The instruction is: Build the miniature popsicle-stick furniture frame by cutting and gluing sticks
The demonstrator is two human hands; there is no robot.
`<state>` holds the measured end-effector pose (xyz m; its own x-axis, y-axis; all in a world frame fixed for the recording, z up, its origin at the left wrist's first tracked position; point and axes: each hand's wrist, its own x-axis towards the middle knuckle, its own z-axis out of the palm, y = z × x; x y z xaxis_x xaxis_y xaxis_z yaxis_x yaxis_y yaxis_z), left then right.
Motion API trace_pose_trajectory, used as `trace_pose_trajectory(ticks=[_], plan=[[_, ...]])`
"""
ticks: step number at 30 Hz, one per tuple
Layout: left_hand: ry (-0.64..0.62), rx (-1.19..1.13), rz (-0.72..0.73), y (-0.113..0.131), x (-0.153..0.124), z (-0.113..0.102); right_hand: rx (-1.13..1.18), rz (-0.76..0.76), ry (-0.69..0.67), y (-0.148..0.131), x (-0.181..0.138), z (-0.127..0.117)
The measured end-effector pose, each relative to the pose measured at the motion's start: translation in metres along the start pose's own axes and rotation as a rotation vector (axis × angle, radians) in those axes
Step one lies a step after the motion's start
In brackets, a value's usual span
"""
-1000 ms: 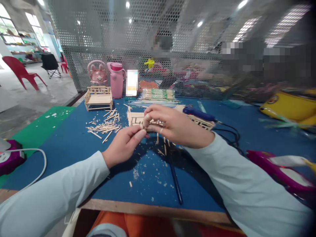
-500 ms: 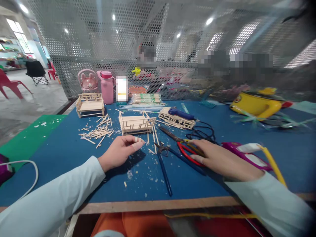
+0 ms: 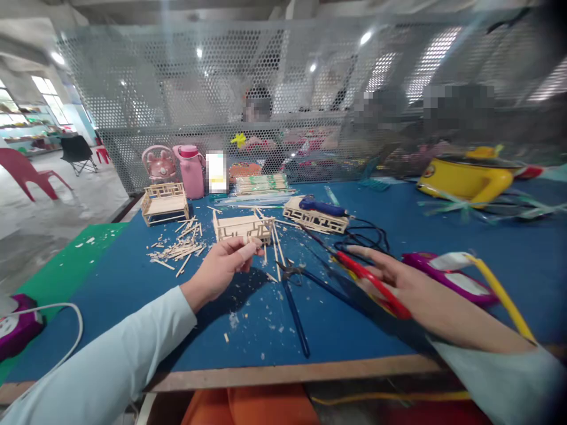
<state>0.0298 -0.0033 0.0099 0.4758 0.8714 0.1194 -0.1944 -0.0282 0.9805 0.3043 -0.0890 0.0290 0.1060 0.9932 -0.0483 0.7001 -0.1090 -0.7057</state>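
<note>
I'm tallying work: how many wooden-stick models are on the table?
3: left model, near the pink jug; middle model, behind the left hand; right model, under the blue tool.

Pliers (image 3: 296,318) left of scissors (image 3: 372,282)

Perforated screen (image 3: 146,88) — red chair (image 3: 26,172) on grey floor (image 3: 95,195) — bright windows (image 3: 49,97).

Indoor light, fairly even: ceiling lamp (image 3: 365,38) glaring overhead, bright windows (image 3: 48,97) far left. Soft shadow under left hand (image 3: 215,271) on blue tabletop (image 3: 208,345). Right hand (image 3: 410,286) and red-handled scissors (image 3: 372,282) smeared by motion. Upright screen (image 3: 217,170) blown white (rim pixelated). Wide-angle stretch at edges; upper right corner dark. Background behind mesh panel (image 3: 177,88) hazy.
</note>
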Motion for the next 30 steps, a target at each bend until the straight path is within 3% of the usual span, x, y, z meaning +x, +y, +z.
trace_pose_trajectory(ticks=[2, 5, 8, 11, 15, 19, 25, 30], plan=[[-0.009, -0.032, -0.009, 0.001, -0.006, -0.002, 0.209, -0.021, -0.039, -0.014, -0.008, 0.005], [0.0, 0.007, 0.01, 0.003, -0.013, -0.003, 0.398, -0.198, -0.047, -0.046, 0.001, 0.024], [0.051, 0.105, 0.072, 0.006, -0.016, -0.005, 0.376, -0.439, 0.07, -0.08, 0.027, 0.052], [0.111, 0.214, 0.161, 0.006, -0.016, -0.009, 0.225, -0.616, 0.133, -0.097, 0.047, 0.074], [0.197, 0.392, 0.303, 0.002, -0.016, -0.013, 0.014, -0.729, 0.217, -0.088, 0.05, 0.083], [0.289, 0.567, 0.432, 0.0, -0.019, -0.012, -0.063, -0.795, 0.175, -0.077, 0.045, 0.085], [0.317, 0.606, 0.503, -0.001, -0.017, -0.015, -0.202, -0.83, 0.151, -0.073, 0.046, 0.095], [0.32, 0.612, 0.571, -0.002, -0.017, -0.018, -0.203, -0.902, 0.206, -0.073, 0.046, 0.096]])
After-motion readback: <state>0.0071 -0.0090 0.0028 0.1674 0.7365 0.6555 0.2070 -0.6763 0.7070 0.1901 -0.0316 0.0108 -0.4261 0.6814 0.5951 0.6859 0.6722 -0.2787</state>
